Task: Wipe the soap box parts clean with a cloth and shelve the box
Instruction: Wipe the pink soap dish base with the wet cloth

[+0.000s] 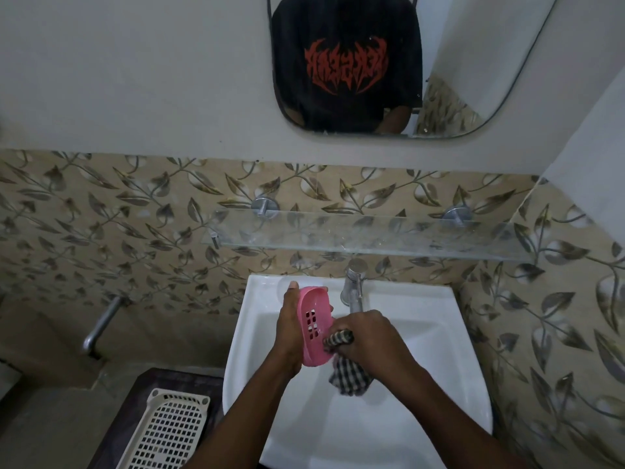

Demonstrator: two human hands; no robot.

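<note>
Over the white sink (422,350), my left hand (289,328) grips a pink soap box part (316,324) with a grid of drain holes, held on edge with its hollow side facing right. My right hand (367,336) holds a bunched black-and-white checked cloth (348,377) and presses its upper end against the lower right rim of the pink part. The rest of the cloth hangs below that hand. No other part of the soap box shows.
A glass shelf (372,236) on two metal brackets runs along the tiled wall above the tap (351,289). A mirror (372,62) hangs higher up. A cream perforated tray (165,431) lies on a dark surface left of the sink. A metal pipe (101,324) juts from the left wall.
</note>
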